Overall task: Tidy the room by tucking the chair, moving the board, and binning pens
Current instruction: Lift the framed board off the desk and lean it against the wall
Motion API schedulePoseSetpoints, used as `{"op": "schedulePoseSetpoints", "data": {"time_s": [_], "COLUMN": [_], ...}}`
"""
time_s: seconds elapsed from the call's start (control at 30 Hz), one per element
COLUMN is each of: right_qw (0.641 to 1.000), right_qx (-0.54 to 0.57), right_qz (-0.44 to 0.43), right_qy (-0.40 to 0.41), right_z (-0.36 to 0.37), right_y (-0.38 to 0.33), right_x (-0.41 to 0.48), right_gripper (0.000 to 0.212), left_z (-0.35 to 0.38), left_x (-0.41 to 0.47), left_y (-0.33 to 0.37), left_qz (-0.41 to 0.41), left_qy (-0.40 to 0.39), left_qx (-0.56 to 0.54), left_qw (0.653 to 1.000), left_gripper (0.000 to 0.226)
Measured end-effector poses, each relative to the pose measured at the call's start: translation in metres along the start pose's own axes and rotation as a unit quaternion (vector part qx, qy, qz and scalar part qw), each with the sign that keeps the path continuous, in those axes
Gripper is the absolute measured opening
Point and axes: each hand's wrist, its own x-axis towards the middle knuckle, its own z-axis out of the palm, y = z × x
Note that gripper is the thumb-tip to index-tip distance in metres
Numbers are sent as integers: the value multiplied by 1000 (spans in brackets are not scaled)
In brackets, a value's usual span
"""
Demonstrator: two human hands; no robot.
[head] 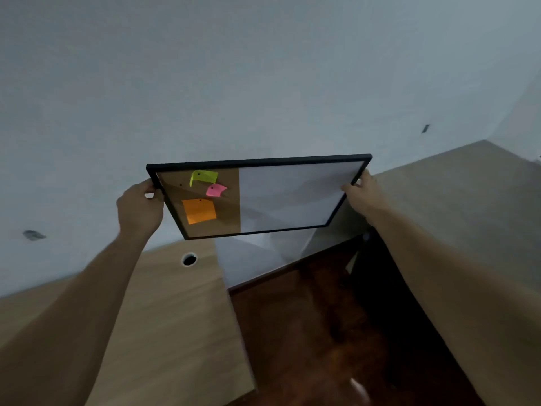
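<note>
Two hands on the board (pixel 281 197), held in the air before the pale wall (pixel 234 83), tilted, above the gap between two benches. Left hand (pixel 140 208) with grip closed on the left frame edge; right hand (pixel 363 191) with grip closed on the right edge. Cork half on the left, carrying a yellow-green note (pixel 204 176), pink note (pixel 216 190) and orange note (pixel 199 211); white half on the right. Left bench (pixel 164 312) with a round cable hole (pixel 189 259).

Board (pixel 272 194): black-framed, left part cork, right part whiteboard. Three pinned sticky notes on the cork: yellow-green, pink, orange. Held in the air, tilted with the face up, in front of a pale wall, above the gap between two wooden desks.
</note>
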Motion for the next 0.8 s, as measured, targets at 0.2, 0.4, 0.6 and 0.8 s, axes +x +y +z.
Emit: {"op": "schedulePoseSetpoints", "data": {"time_s": [0.2, 0.4, 0.6, 0.8], "right_qw": [1000, 997, 997, 993], "right_qx": [9, 56, 62, 38], "right_qz": [-10, -39, 9, 56], "right_qy": [18, 29, 51, 94], "right_z": [-74, -112, -125, -132], "right_y": [22, 34, 75, 111], "right_x": [30, 67, 140, 231], "right_gripper": [58, 35, 46, 63], "left_z": [49, 92, 148, 229], "left_x": [-11, 0, 30, 81], "left_y": [67, 109, 128, 146], "left_qz": [-9, -6, -26, -69], "left_qy": [-5, -11, -47, -99], "left_qx": [-30, -31, -73, -114], "left_qw": [999, 999, 996, 986], "left_gripper": [36, 34, 23, 20]}}
